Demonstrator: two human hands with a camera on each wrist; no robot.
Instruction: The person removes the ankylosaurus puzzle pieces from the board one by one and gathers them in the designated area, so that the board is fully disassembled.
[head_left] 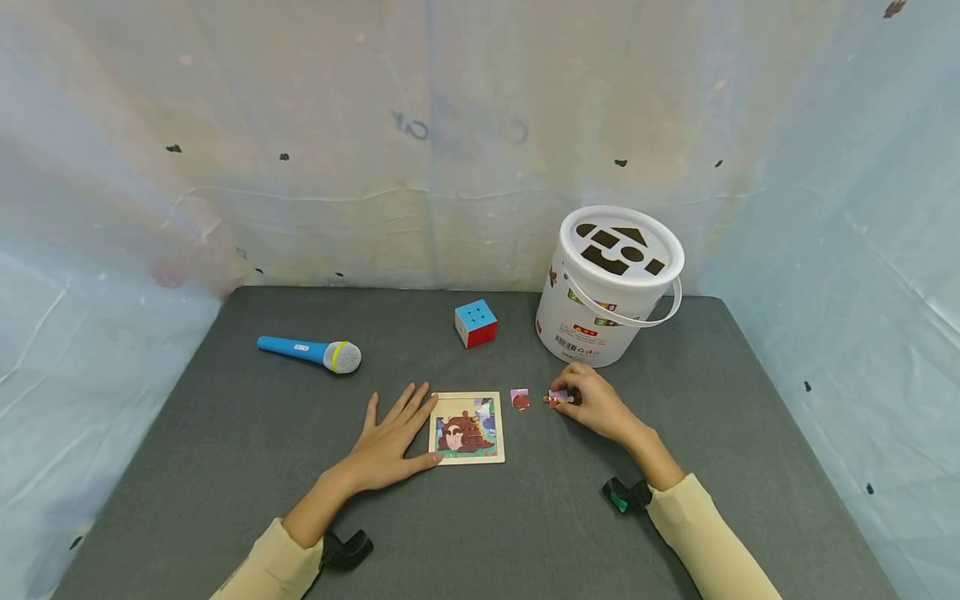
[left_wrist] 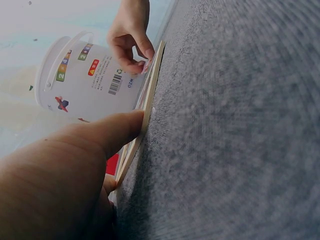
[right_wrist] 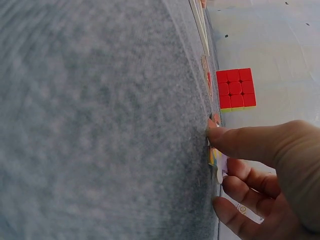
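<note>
A square wooden jigsaw tray [head_left: 467,461] lies on the table, partly filled with a picture of a brown animal; bare wood shows in its upper left part. Spread flat, my left hand [head_left: 390,444] rests at the tray's left side, thumb touching its lower left corner. In the left wrist view that thumb presses the tray edge [left_wrist: 145,122]. My right hand [head_left: 598,406] pinches a jigsaw piece [head_left: 557,397] between thumb and fingers, low over the table. The right wrist view shows this piece [right_wrist: 216,157] partly hidden by the thumb. Another jigsaw piece [head_left: 520,400] lies between tray and right hand.
Behind my right hand stands a white bucket [head_left: 581,325] with shape holes in its lid and a handle hanging forward. A puzzle cube [head_left: 476,323] sits behind the tray. At the left lies a blue toy microphone [head_left: 307,352]. The grey table [head_left: 480,533] backs onto plastic sheeting.
</note>
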